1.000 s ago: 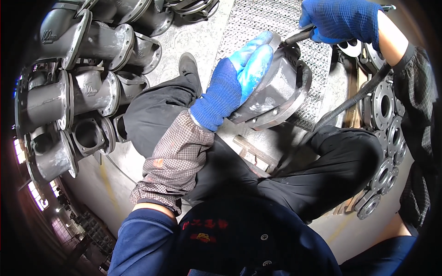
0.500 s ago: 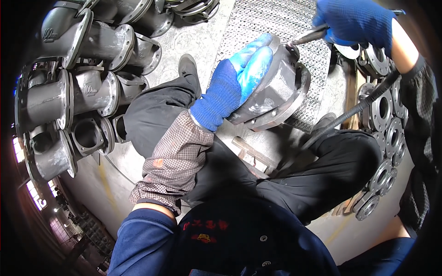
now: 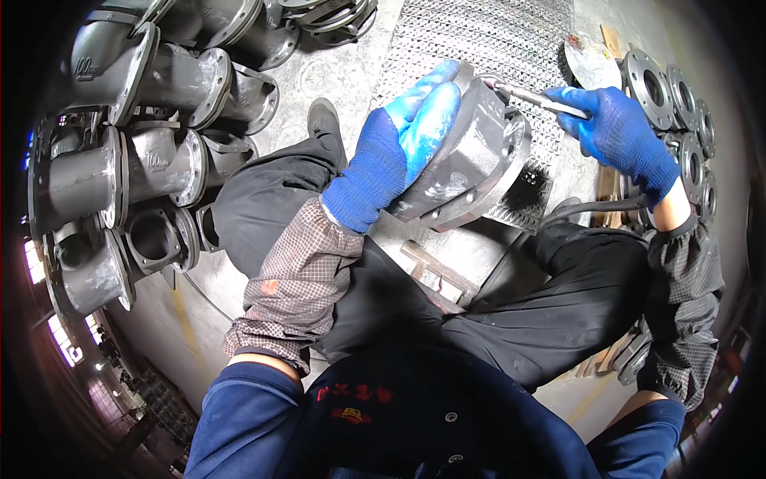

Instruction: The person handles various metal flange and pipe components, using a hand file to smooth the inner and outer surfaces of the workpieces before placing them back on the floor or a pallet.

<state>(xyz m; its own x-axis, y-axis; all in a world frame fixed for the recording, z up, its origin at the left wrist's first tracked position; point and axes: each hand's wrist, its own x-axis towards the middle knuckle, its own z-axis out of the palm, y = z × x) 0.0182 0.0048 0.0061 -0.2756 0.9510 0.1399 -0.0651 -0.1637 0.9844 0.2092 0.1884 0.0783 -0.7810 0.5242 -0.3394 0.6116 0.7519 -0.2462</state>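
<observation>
Since the earlier frame, the right hand (image 3: 621, 132) has swung lower, to the right of the grey casting (image 3: 465, 148), and the dark hose (image 3: 606, 206) has dropped with it; the casting and the left hand (image 3: 399, 136) have shifted only slightly. Largest first, stacked flanged pipe bodies (image 3: 76, 172) fill the area well left of the casting, and a textured mat (image 3: 471, 32) spreads beyond it. Flange rings (image 3: 637, 70) stand farther off to the casting's right. The casting itself is tilted over the near end of the mat; what bears its weight I cannot tell. The left fingers lie close together, holding its left rim, though the thumb is hidden. The right fingers are curled round a slim metal tool (image 3: 536, 98), whose tip reaches the casting's upper edge; whether it touches is unclear. The step in hand looks like working that edge with the tool. The next move seems to call for a firm left hold and a steady tool angle against the rim.
</observation>
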